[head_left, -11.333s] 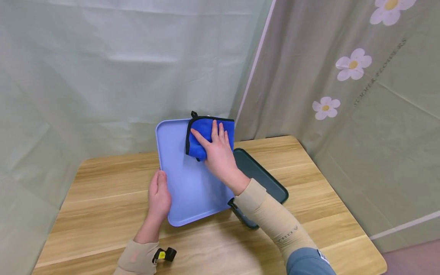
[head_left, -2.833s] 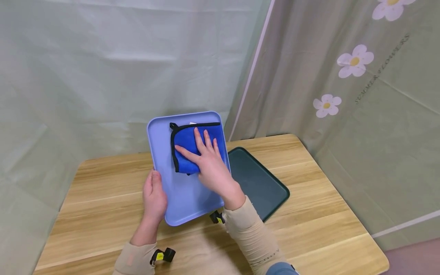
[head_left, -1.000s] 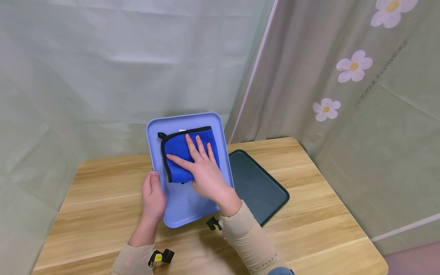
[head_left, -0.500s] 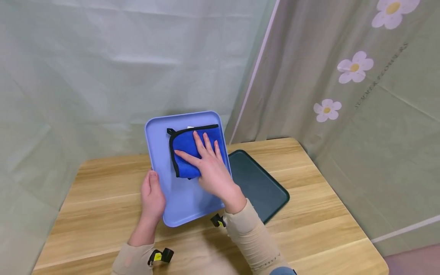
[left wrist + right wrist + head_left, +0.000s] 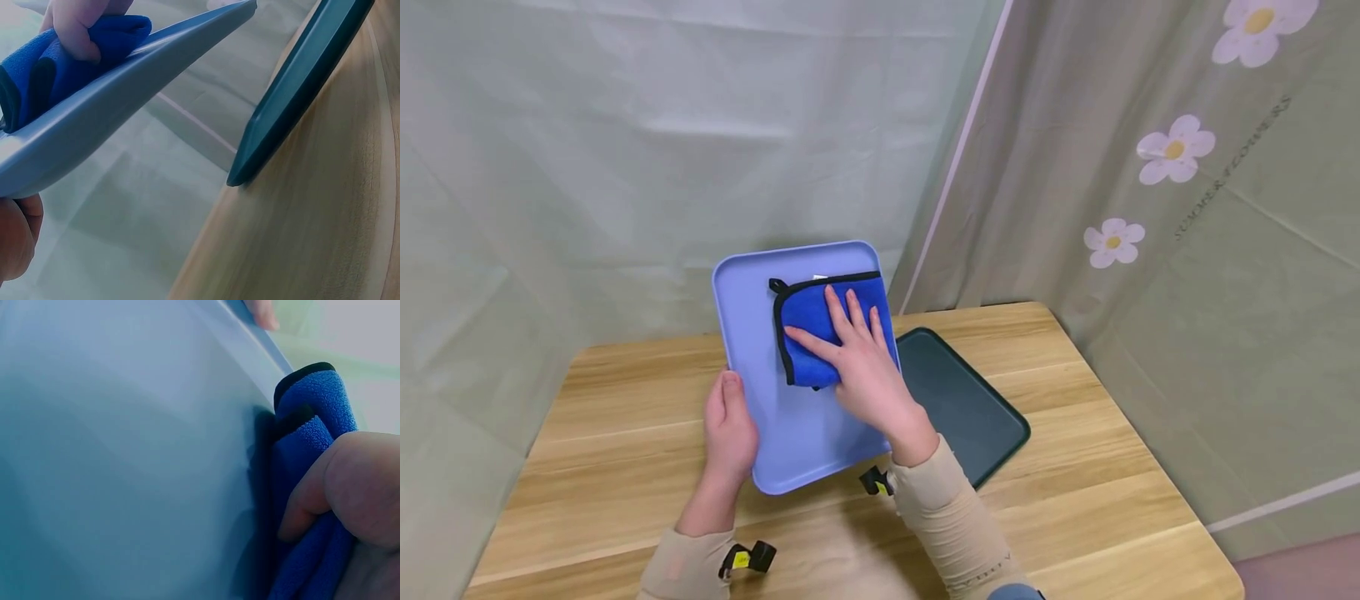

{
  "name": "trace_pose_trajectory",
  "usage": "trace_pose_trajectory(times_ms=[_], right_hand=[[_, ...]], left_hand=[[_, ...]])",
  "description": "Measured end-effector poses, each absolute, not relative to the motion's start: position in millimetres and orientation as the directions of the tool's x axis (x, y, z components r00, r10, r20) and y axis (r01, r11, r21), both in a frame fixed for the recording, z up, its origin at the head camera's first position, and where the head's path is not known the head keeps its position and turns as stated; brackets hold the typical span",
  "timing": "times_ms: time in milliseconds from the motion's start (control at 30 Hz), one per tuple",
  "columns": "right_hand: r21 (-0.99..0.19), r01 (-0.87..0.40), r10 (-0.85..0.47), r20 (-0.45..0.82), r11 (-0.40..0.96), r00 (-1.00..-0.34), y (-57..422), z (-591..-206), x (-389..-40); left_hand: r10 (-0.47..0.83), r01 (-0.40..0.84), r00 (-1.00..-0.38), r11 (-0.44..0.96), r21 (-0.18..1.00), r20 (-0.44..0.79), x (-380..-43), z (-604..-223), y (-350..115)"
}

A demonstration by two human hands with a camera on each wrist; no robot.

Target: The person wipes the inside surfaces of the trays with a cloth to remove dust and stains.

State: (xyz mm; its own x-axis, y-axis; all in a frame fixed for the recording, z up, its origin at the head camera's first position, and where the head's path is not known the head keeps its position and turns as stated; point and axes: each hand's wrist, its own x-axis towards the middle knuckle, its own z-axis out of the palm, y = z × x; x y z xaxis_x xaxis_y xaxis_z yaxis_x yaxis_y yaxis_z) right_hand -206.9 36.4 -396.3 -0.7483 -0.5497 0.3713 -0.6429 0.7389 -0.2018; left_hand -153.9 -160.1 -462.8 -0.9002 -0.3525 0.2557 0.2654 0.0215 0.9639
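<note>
My left hand (image 5: 730,429) grips the left edge of a light blue rectangular tray (image 5: 790,450), its thumb at the rim. The tray is held tilted above the table. A folded blue cloth (image 5: 808,321) with black edging and a small loop lies against the tray's inner face. My right hand (image 5: 868,375) presses on it with spread fingers. In the right wrist view, the thumb (image 5: 306,500) bends into the folds of the cloth (image 5: 312,434). Fingers of the left hand (image 5: 15,240) show under the tray (image 5: 119,106) in the left wrist view.
A dark green tray (image 5: 962,408) lies on the wooden table (image 5: 1090,483) to the right, partly behind the blue tray and right forearm. Pale curtains (image 5: 647,167) stand behind and beside the table, with flowers printed on the right one.
Over the last second the right hand has slid the cloth rightward and slightly up across the blue tray. Long before, the cloth was at the tray's upper right corner. The tray has shifted slightly left.
</note>
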Motion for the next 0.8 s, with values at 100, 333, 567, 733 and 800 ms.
trace_pose_trajectory(times_ms=[100, 333, 567, 733, 800], right_hand=[[-0.200, -0.642, -0.553, 0.363, 0.740, -0.750, 35.6, -395.5, -205.5], [-0.204, -0.644, -0.558, 0.352, 0.738, -0.751, 33.6, -395.2, -202.4], [-0.191, -0.661, -0.587, 0.331, 0.725, -0.739, 25.3, -394.6, -197.6], [-0.208, -0.677, -0.603, 0.325, 0.706, -0.729, 20.7, -399.8, -189.5], [-0.228, -0.678, -0.601, 0.327, 0.699, -0.729, 18.8, -402.1, -185.9]], left_hand=[[-0.355, 0.266, -0.900, 0.011, 0.964, 0.252, -154.0, -462.7, -159.2], [-0.357, 0.273, -0.899, -0.008, 0.962, 0.252, -152.6, -462.4, -159.4], [-0.361, 0.278, -0.898, -0.016, 0.960, 0.254, -154.0, -462.2, -161.6], [-0.368, 0.286, -0.889, 0.020, 0.958, 0.273, -154.0, -461.9, -158.5], [-0.363, 0.296, -0.887, 0.028, 0.955, 0.286, -154.4, -462.0, -158.5]])
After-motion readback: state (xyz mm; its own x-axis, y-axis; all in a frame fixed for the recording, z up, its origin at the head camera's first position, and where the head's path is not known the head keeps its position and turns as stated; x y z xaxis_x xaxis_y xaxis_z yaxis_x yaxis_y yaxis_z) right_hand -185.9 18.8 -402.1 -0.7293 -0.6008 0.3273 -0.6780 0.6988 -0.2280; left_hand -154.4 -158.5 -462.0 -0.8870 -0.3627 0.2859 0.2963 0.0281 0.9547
